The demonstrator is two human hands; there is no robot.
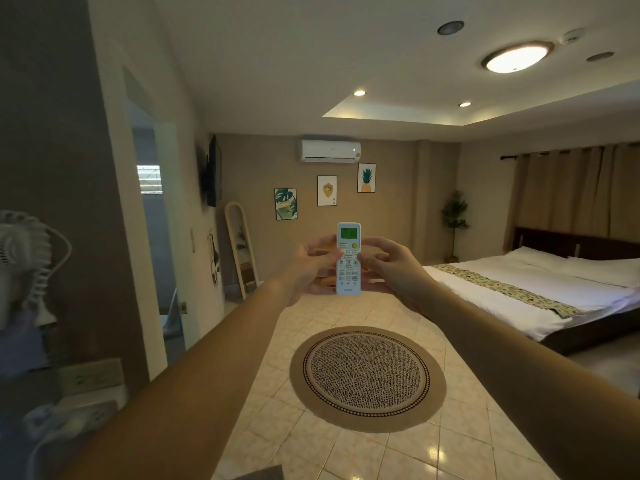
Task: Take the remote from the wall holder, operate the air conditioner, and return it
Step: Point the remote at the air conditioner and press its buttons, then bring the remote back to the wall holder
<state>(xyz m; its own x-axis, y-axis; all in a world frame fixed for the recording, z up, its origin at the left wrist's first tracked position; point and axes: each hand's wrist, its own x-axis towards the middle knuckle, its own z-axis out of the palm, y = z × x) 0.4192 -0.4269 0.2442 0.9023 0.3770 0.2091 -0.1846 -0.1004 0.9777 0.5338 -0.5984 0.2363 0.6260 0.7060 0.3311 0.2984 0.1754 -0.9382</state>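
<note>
both hands hold the remote (348, 258) upright, in line with the air conditioner (328, 151) on the far wall

left hand (309, 269) grips its left edge with thumb on the buttons, right hand (388, 265) closes on its right edge; green screen is lit

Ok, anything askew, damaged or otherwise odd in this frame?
Nothing stands out. The remote is upright between the left hand and right hand, its screen lit, below the air conditioner. The three framed prints step upward, seemingly on purpose.

Both hands (311, 268) hold remote (348, 258) upright, facing air conditioner (329, 151).
</note>
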